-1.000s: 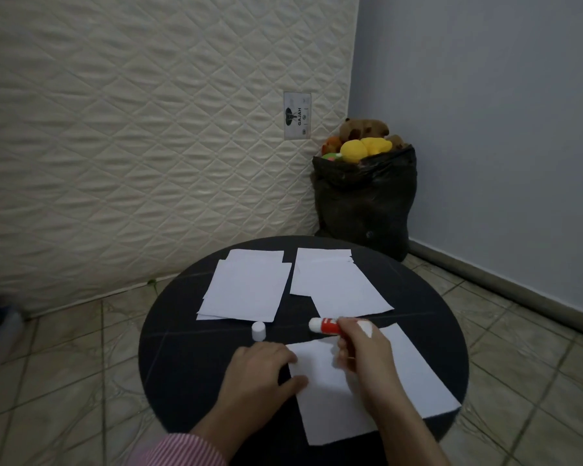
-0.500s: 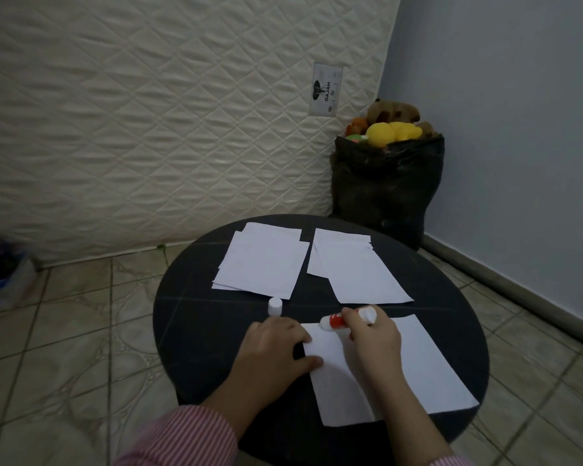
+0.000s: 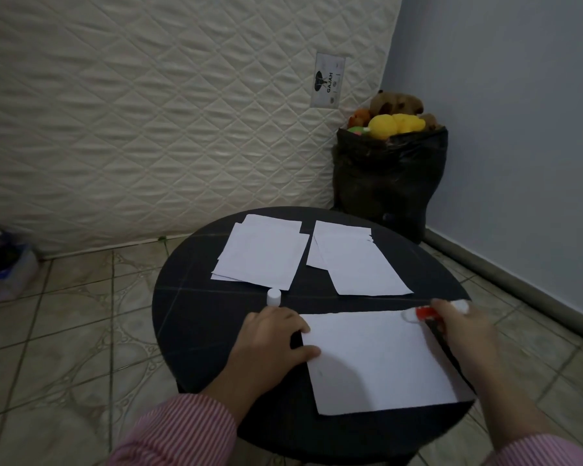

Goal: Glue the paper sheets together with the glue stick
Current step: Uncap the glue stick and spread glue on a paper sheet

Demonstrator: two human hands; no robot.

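Observation:
A white paper sheet (image 3: 377,361) lies on the near part of the round black table (image 3: 199,317). My left hand (image 3: 270,341) rests flat on the sheet's left edge, fingers spread. My right hand (image 3: 465,331) grips the red and white glue stick (image 3: 424,312) at the sheet's far right corner, its white tip touching the paper. The stick's white cap (image 3: 274,296) stands on the table just beyond my left hand. Two stacks of white sheets lie farther back, a left stack (image 3: 261,255) and a right stack (image 3: 355,260).
A black bag (image 3: 389,183) full of plush toys stands in the corner behind the table. A quilted mattress (image 3: 148,112) leans against the left wall. Tiled floor surrounds the table, with a plastic-wrapped bundle (image 3: 4,264) at the far left.
My right hand has slid the glue stick from the sheet's far left part across to its far right corner. My left hand stays on the left edge. The camera has shifted.

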